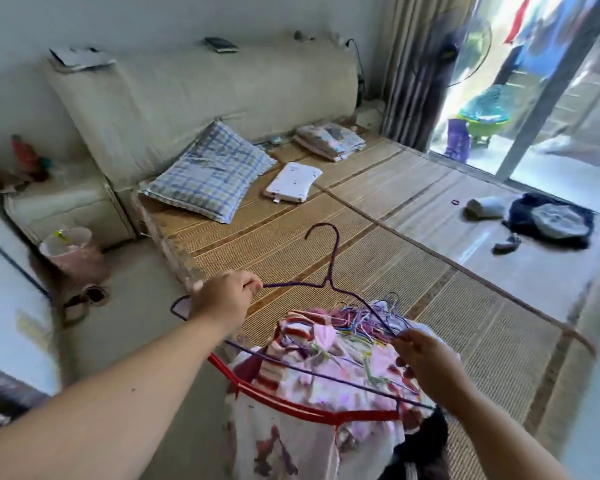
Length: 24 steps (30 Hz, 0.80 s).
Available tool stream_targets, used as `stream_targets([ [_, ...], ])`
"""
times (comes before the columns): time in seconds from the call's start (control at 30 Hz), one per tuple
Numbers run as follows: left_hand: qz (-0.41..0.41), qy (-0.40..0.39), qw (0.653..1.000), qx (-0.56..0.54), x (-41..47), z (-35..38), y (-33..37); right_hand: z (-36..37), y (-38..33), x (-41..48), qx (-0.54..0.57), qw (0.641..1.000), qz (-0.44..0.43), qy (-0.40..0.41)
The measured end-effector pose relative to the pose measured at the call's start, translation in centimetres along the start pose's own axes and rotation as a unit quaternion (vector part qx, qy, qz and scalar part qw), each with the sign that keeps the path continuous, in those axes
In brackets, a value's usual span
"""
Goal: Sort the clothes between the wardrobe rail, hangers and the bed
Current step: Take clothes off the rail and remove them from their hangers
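A purple wire hanger (329, 271) is held flat over the near end of the bed (378, 265). My left hand (224, 294) grips its left shoulder. My right hand (426, 362) pinches its right side, above a heap of pink, red-striped and floral clothes (312, 358) with a tangle of several thin coloured hangers (368, 320) on top. A red hanger (291, 405) lies under the heap's near edge. A dark garment (420, 452) hangs below my right wrist.
A checked pillow (208, 171), a small white pillow (293, 181) and folded cloth (329, 140) lie near the headboard. Dark clothes (548, 220) sit on the floor at right by the open sliding door. A pink bin (71, 254) stands left of the bed.
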<state>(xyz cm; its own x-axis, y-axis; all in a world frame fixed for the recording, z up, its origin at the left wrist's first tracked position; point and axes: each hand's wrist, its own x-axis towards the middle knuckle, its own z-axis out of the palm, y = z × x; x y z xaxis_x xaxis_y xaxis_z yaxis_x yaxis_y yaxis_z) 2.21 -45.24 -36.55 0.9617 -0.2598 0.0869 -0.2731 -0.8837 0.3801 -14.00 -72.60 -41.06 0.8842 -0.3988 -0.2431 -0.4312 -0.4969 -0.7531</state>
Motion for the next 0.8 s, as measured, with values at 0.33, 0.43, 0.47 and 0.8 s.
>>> stream_targets([
  [0.33,-0.012,-0.138,0.99,0.021,7.1,14.1,9.0,-2.7,12.7,6.8,-0.015,0.993,0.12,0.013],
  [0.43,-0.041,-0.149,0.987,0.042,9.2,15.9,8.1,-1.2,13.5,10.0,-0.026,0.991,0.13,0.013],
  [0.47,-0.049,-0.151,0.986,0.045,9.7,16.6,7.6,-0.6,13.8,11.1,-0.029,0.991,0.129,0.013],
  [0.8,-0.055,-0.28,0.957,0.056,9.3,22.0,4.0,5.1,16.1,16.1,-0.171,0.97,0.145,-0.098],
])
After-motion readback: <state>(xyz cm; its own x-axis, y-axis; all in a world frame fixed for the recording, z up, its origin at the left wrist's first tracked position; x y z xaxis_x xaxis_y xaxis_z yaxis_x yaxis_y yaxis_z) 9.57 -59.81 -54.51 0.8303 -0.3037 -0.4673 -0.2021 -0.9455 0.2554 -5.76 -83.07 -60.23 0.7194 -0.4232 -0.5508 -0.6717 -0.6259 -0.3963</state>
